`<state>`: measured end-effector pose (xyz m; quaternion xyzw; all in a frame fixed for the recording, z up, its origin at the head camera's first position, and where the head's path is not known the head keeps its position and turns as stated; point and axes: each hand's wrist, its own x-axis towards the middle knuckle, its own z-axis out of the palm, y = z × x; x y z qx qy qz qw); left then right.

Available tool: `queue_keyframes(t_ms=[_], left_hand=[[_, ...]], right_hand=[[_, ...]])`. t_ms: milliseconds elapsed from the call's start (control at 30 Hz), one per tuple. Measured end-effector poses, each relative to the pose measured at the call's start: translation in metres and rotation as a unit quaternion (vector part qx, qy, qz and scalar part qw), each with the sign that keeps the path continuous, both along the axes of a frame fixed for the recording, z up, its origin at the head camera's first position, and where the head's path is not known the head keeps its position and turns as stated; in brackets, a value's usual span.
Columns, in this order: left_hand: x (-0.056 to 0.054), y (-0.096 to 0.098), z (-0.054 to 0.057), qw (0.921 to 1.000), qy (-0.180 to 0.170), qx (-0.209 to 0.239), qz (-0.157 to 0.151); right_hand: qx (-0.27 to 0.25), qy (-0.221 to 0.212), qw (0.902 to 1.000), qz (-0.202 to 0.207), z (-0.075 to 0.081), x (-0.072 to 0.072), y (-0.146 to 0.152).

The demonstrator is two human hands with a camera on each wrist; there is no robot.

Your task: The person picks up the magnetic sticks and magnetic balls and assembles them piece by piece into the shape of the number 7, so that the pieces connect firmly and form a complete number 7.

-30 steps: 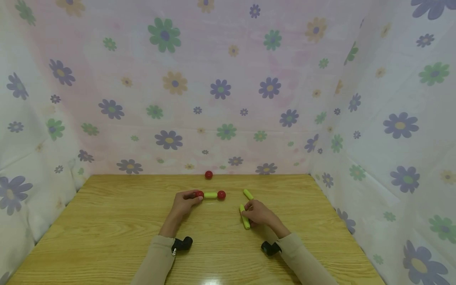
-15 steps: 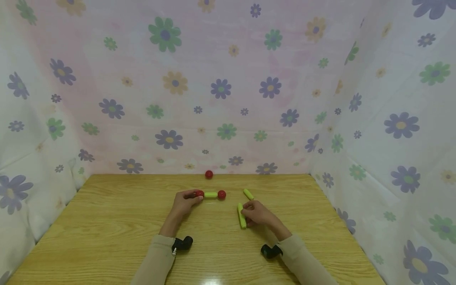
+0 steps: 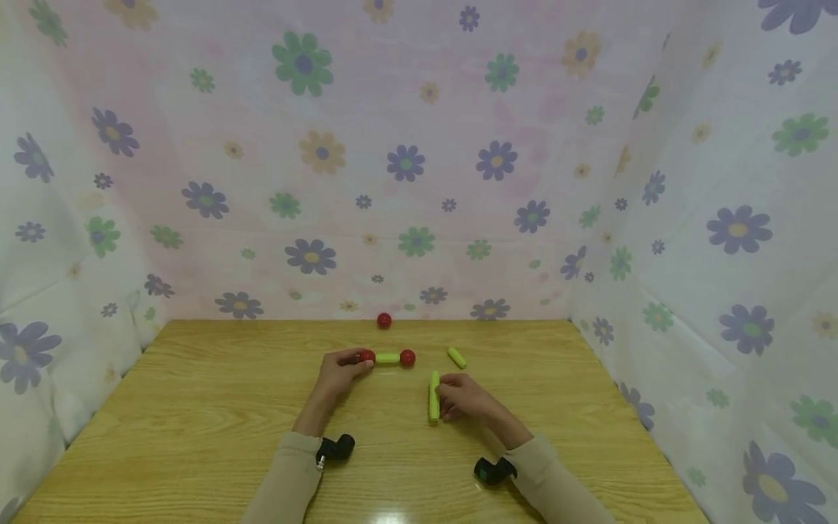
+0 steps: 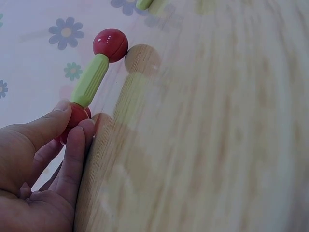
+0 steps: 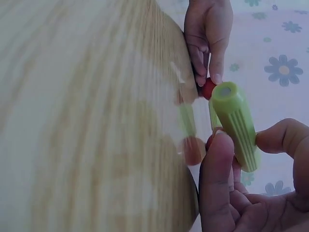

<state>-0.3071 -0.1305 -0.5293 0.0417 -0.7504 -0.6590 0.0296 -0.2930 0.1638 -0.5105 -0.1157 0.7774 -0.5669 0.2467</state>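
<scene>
My left hand (image 3: 337,375) pinches a red ball (image 3: 368,357) between thumb and fingers. That ball joins a short yellow-green rod (image 4: 91,81) with a second red ball (image 4: 110,45) at its other end, lying crosswise at the table surface. To the right, my right hand (image 3: 473,399) grips a longer yellow-green rod (image 3: 434,397) between thumb and fingers. In the right wrist view this rod is ribbed, with a grey disc in its near end, and partly covers the joined piece behind it; the two stand apart in the head view.
Another short yellow-green rod (image 3: 457,357) lies beyond my right hand on the wooden table (image 3: 196,437). A loose red ball (image 3: 384,320) sits at the table's back edge. Flower-patterned cloth (image 3: 406,218) hangs behind and along both sides.
My right hand has moved left with the longer rod, which has turned from slanted to pointing straight away from me. The left hand and its joined piece have stayed in place.
</scene>
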Motion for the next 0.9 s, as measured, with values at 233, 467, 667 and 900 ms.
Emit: queue_keyframes(t_ms=[233, 467, 667, 900], left_hand=[[-0.003, -0.001, -0.005, 1.0000, -0.001, 0.002, 0.002], [-0.001, 0.000, -0.004, 1.0000, 0.002, 0.008, 0.001], [0.000, 0.000, -0.004, 1.0000, 0.002, 0.007, 0.000], [-0.002, -0.001, -0.004, 1.0000, -0.001, 0.002, 0.005]], right_hand=[[-0.023, -0.026, 0.9990, 0.026, -0.004, 0.002, -0.010], [-0.032, -0.048, 0.9980, 0.026, -0.007, -0.002, -0.018], [-0.050, -0.071, 0.9958, 0.028, -0.008, -0.007, -0.024], [-0.049, -0.071, 0.9956, 0.037, -0.008, -0.013, -0.033]])
